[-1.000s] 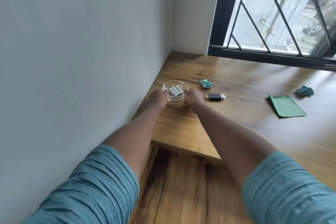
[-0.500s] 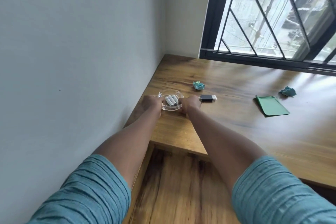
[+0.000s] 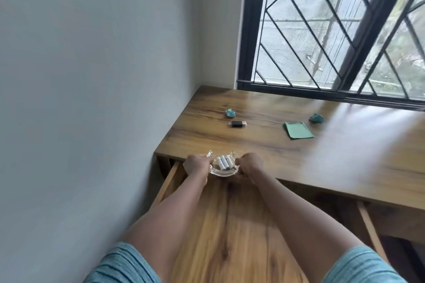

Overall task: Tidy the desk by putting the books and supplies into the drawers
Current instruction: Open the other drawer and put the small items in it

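Corner desk, wood grain, grey wall on the left, barred window behind. Motion blur on the right side of the top.

Position: glass dish is held between the two hands at the desk's front edge, over the open drawer. Left hand has its fingers curled round the dish's left rim; right hand is curled round the right rim. Cannot tell whether the base rests on the edge or is clear of it.

Risks, as judged:
- Glass is smooth and held only at the rim. Uneven lowering by one hand would tilt it, and the batteries would roll out into the drawer or onto the floor.
- The dish's far side sits close to the desk edge, so dropping straight down could catch the lip and jolt the load.
- A hard set-down on the drawer floor could chip the glass.

Appearance of dish: clear, shallow, scalloped or notched rim with points showing beyond both hands. Three or so pale cylindrical batteries lie side by side inside, roughly parallel. Exact count unclear.

Beyond the right hand, well apart from it: black stick, teal wad, green card and a second wad, all on the top and not yet stowed.
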A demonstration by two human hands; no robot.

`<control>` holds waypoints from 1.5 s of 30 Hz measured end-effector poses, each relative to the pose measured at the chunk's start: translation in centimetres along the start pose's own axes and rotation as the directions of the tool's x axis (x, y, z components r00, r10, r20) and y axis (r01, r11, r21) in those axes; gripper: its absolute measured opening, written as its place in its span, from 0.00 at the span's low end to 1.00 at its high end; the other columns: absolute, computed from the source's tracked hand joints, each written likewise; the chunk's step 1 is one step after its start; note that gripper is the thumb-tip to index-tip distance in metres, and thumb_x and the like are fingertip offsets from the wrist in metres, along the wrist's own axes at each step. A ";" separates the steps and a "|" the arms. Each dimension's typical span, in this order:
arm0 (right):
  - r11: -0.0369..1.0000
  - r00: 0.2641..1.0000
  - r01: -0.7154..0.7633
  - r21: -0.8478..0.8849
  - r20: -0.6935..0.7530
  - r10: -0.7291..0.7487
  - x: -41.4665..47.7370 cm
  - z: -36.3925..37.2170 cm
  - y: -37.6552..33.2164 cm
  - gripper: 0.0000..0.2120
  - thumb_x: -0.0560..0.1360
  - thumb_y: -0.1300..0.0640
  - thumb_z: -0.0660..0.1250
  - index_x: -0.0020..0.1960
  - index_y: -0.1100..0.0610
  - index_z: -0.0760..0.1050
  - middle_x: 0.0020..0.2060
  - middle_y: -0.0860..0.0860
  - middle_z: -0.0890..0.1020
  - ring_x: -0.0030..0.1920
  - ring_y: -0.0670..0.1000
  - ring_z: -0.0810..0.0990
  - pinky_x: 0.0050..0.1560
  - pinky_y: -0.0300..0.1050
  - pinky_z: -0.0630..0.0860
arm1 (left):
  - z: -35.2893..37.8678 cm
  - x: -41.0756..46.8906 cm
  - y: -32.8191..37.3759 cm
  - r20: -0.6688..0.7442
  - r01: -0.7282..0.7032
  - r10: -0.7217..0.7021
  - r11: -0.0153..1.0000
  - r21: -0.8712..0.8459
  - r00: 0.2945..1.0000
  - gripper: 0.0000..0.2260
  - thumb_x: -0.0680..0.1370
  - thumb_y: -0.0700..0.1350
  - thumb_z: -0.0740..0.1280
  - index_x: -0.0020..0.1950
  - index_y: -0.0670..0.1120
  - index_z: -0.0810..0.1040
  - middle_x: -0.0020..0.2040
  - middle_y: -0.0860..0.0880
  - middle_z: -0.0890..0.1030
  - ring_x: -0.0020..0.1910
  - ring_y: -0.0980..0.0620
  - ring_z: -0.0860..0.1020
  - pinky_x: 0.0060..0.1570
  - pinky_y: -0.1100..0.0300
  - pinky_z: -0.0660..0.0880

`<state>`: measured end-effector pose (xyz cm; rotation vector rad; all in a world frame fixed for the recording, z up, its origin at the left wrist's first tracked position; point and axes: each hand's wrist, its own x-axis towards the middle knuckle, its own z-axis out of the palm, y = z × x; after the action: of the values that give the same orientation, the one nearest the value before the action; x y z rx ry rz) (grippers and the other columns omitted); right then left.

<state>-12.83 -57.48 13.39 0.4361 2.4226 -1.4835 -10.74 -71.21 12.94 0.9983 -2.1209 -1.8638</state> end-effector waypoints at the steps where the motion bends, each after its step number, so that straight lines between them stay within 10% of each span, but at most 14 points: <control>1: 0.999 1.000 -0.001 -0.039 0.007 0.001 -2.0 -1.0 1.3 0.09 0.72 0.64 0.66 0.33 0.61 0.72 0.23 0.55 0.74 0.14 0.46 0.70 0.20 0.36 0.72 | 0.1 -2.0 -0.9 0.020 -0.013 0.013 1.000 0.023 1.000 0.11 0.66 0.40 0.77 0.47 0.38 0.85 0.45 0.38 0.85 0.41 0.49 0.83 0.44 0.58 0.80; 11: 0.963 0.979 -0.148 -0.226 0.102 0.174 -17.4 -9.3 16.0 0.06 0.72 0.69 0.58 0.41 0.64 0.74 0.29 0.59 0.78 0.19 0.53 0.76 0.21 0.43 0.77 | 1.9 -20.1 -13.6 0.239 0.143 -0.160 0.986 0.089 0.958 0.09 0.67 0.36 0.76 0.46 0.38 0.84 0.19 0.53 0.76 0.14 0.60 0.69 0.31 0.61 0.74; 17: 0.926 0.946 -0.285 -0.246 0.086 0.314 -23.4 -11.8 22.5 0.13 0.73 0.73 0.55 0.33 0.65 0.70 0.15 0.56 0.74 0.13 0.50 0.73 0.16 0.40 0.73 | 2.3 -27.4 -18.2 0.334 0.193 -0.244 0.965 0.180 0.910 0.11 0.70 0.30 0.70 0.50 0.38 0.84 0.46 0.40 0.84 0.32 0.53 0.77 0.39 0.58 0.80; 26: 0.893 0.904 -0.415 -0.174 0.031 0.426 -25.0 -12.0 28.1 0.17 0.72 0.68 0.51 0.49 0.70 0.77 0.36 0.64 0.81 0.25 0.57 0.79 0.30 0.51 0.80 | 3.7 -30.4 -20.8 0.386 0.197 -0.308 0.933 0.302 0.870 0.13 0.71 0.27 0.69 0.52 0.38 0.83 0.42 0.44 0.81 0.39 0.49 0.79 0.34 0.59 0.77; 37: 0.872 0.919 -0.378 -0.311 -0.017 0.393 -25.7 -11.6 29.4 0.12 0.77 0.65 0.54 0.41 0.64 0.74 0.52 0.61 0.80 0.43 0.58 0.83 0.42 0.49 0.82 | 3.8 -31.4 -21.9 0.301 0.360 -0.416 0.905 0.225 0.858 0.11 0.77 0.31 0.63 0.38 0.41 0.80 0.34 0.46 0.81 0.28 0.52 0.76 0.30 0.59 0.75; 45: 0.821 0.909 -0.390 -0.416 -0.032 0.416 -25.8 -11.5 29.4 0.15 0.78 0.65 0.55 0.33 0.59 0.67 0.40 0.54 0.75 0.31 0.49 0.74 0.25 0.38 0.69 | 3.7 -31.7 -21.3 0.301 0.327 -0.398 0.908 0.261 0.867 0.10 0.78 0.33 0.62 0.41 0.41 0.80 0.38 0.45 0.83 0.30 0.52 0.78 0.29 0.60 0.76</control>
<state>21.53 -37.51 4.25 0.7366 2.3162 -0.7666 19.70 -50.54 2.19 1.2730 -2.5109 -2.1696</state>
